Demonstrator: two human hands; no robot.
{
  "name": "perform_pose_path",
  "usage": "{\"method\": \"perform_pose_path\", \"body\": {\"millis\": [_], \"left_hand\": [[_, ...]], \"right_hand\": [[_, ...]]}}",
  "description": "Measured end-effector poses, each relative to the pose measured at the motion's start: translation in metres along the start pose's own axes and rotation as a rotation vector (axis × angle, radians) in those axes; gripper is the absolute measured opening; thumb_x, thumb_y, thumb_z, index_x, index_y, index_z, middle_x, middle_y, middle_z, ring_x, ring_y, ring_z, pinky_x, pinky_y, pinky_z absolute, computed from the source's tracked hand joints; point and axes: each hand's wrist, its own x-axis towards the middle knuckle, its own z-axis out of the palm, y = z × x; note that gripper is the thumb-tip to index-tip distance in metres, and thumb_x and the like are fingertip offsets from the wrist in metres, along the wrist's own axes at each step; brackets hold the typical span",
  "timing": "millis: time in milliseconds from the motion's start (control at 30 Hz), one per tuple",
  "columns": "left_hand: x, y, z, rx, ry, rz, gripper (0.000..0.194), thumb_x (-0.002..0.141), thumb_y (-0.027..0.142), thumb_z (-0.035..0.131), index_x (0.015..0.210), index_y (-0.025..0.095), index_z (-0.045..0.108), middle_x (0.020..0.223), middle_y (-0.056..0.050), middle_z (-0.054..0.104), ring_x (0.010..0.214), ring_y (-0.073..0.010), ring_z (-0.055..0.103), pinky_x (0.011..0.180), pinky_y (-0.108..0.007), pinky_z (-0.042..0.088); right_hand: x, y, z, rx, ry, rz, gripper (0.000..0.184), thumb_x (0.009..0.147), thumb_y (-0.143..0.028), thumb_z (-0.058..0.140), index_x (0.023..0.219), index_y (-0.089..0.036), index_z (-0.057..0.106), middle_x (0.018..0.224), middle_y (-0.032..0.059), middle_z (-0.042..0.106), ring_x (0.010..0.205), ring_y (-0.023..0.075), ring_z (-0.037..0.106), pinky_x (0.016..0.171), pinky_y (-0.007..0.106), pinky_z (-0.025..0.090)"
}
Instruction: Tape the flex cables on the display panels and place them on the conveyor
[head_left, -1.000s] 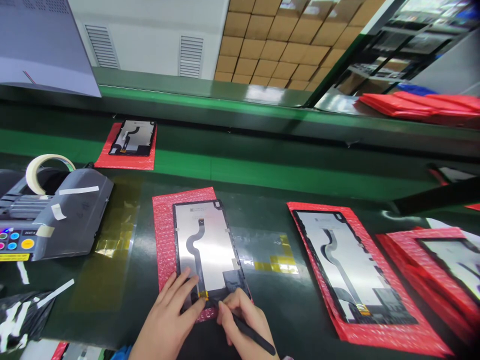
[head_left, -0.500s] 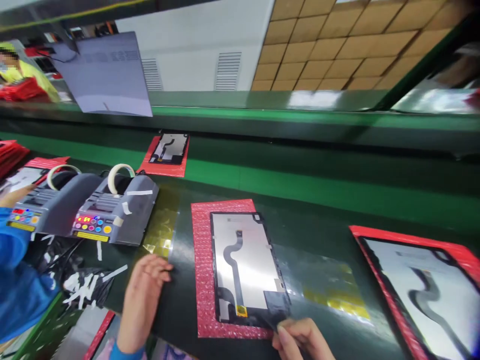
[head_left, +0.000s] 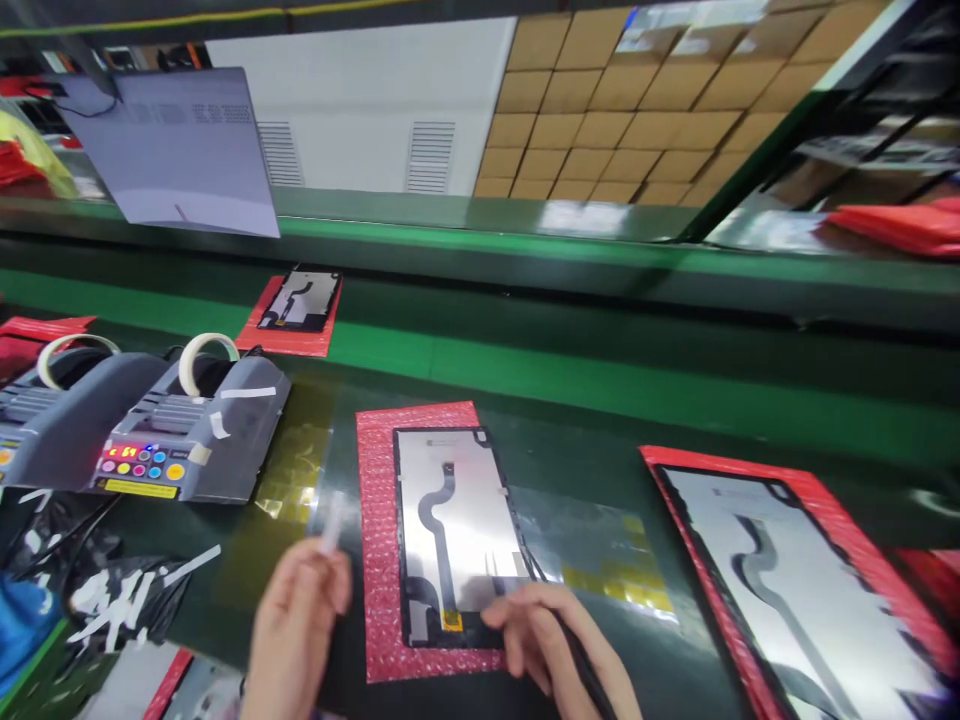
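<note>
While the left hand point(head_left: 296, 620) pinches a short strip of pale tape point(head_left: 331, 522) between fingertips and holds it up just left of the red bubble-wrap sheet point(head_left: 377, 560), the right hand point(head_left: 547, 640) rests on the lower right corner of the display panel point(head_left: 457, 530), closed around a dark stylus-like tool point(head_left: 581, 665) that runs back toward the wrist. That panel lies face down on the bubble wrap at the middle of the green desk point(head_left: 570, 470), its black flex cable point(head_left: 435, 510) curving down the silver back toward a small yellow tab near the bottom edge. Judging by this, the step in hand is taping: a strip is ready and the panel is being steadied. The next move seems to call for carrying the strip across to the panel's lower end and laying it flat without creasing, then pressing it down with the tool. Two tape dispensers point(head_left: 187, 440) stand at the left, and another panel point(head_left: 787, 590) lies to the right.
</note>
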Motion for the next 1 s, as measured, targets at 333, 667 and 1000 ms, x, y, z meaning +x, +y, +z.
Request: {"method": "perform_pose_path", "body": {"millis": [333,667,1000], "left_hand": [[-0.03,-0.032,0.019,0.212,-0.549,-0.172,0.039,0.096,0.048,0.054,0.128,0.028,0.064,0.098,-0.007,0.063,0.078,-0.016,0.06,0.07,-0.029,0.052],[0.001,-0.019,0.016,1.358,-0.555,0.738,0.039,0.088,0.008,0.048,0.117,0.026,0.068,0.112,-0.01,0.064,0.101,-0.0275,0.057,0.081,-0.043,0.054],[0.006,-0.033,0.028,1.547,-0.527,0.863,0.04,0.088,0.01,0.05,0.119,0.028,0.067,0.125,-0.012,0.058,0.108,-0.0325,0.048,0.082,-0.047,0.049]], "right_hand": [[0.067,-0.053,0.011,0.037,-0.12,-0.067,0.053,0.073,-0.054,0.079,0.068,-0.025,0.035,0.063,-0.0054,0.056,0.056,0.011,0.05,0.054,0.023,0.042],[0.116,-0.01,0.025,-0.306,-0.377,-0.106,0.039,0.08,-0.039,0.07,0.072,-0.026,0.034,0.069,-0.0027,0.068,0.061,0.0144,0.058,0.063,0.028,0.044],[0.121,-0.018,0.03,-0.395,-0.403,-0.121,0.031,0.083,-0.03,0.061,0.072,-0.027,0.031,0.073,-0.0021,0.068,0.063,0.0153,0.058,0.064,0.028,0.043]]}}
